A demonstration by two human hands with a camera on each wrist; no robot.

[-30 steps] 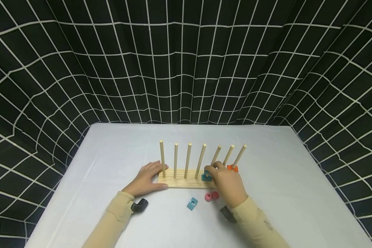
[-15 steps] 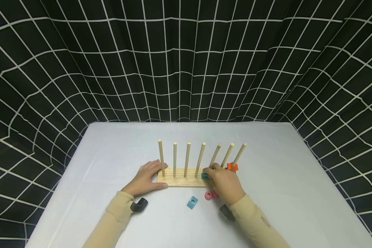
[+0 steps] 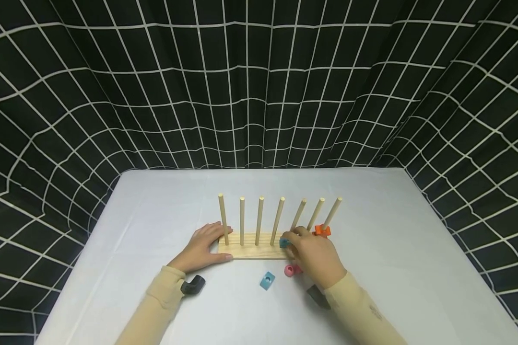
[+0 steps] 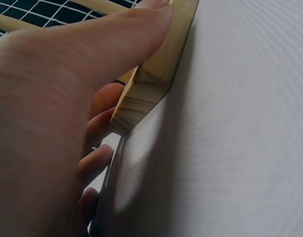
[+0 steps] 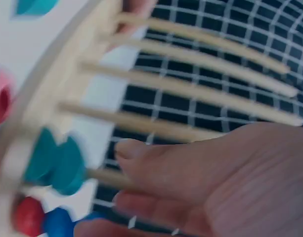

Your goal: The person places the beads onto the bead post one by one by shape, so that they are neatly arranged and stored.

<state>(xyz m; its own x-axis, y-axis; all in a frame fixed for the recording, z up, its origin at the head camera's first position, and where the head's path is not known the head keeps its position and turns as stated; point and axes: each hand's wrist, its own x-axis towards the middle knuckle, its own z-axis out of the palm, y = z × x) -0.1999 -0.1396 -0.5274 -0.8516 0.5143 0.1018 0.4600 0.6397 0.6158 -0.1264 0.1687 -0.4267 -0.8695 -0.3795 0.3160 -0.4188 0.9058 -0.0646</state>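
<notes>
A wooden base point(image 3: 252, 250) with a row of seven upright pegs point(image 3: 259, 219) lies on the white table. My left hand point(image 3: 206, 245) grips its left end, with the thumb point(image 4: 92, 54) along the front side of the base point(image 4: 151, 89) and the fingers round the corner. My right hand point(image 3: 311, 252) is at the fifth and sixth pegs, fingers relaxed, beside a teal piece point(image 3: 284, 243) at the foot of a peg. The right wrist view shows that teal piece point(image 5: 55, 163) a small gap from my thumb point(image 5: 136, 148). An orange piece point(image 3: 322, 231) sits on the last peg.
Loose on the table point(image 3: 393, 230) in front of the base lie a blue piece point(image 3: 266, 280), a pink piece point(image 3: 289, 270) and a red one point(image 3: 300, 269). A black, white-gridded curtain point(image 3: 259, 96) closes off the back and both sides.
My right hand has slid slightly left and down over the teal piece, covering more of it. My left hand and the base have not moved.
</notes>
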